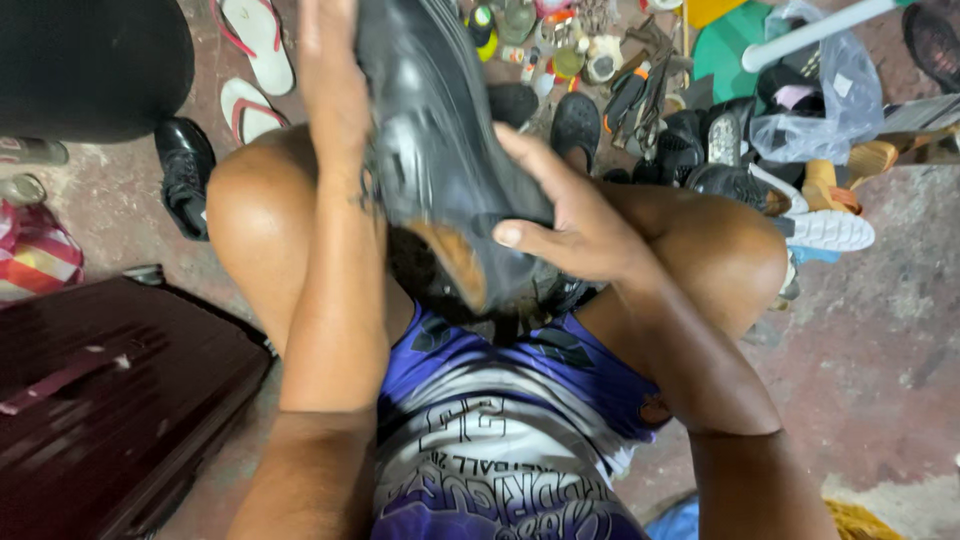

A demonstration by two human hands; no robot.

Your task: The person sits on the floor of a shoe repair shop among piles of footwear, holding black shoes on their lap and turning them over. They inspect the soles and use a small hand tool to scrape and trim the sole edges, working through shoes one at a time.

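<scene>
left hand (330, 90): flat against black shoe (440, 150), upper side | right hand (580, 225): gripping shoe near heel, thumb across | shoe held over knees | floor: sandals (255, 70), black dress shoe (185, 175), footwear pile (740, 150) | left: dark red case (110, 400)

You have a black shoe (440, 150) lifted above your knees, close to the camera and blurred, its length running from the top of the view down toward your lap. Its dark, glossy surface catches grey highlights. At the lower end a tan, worn patch shows beside the dark edge.
</scene>
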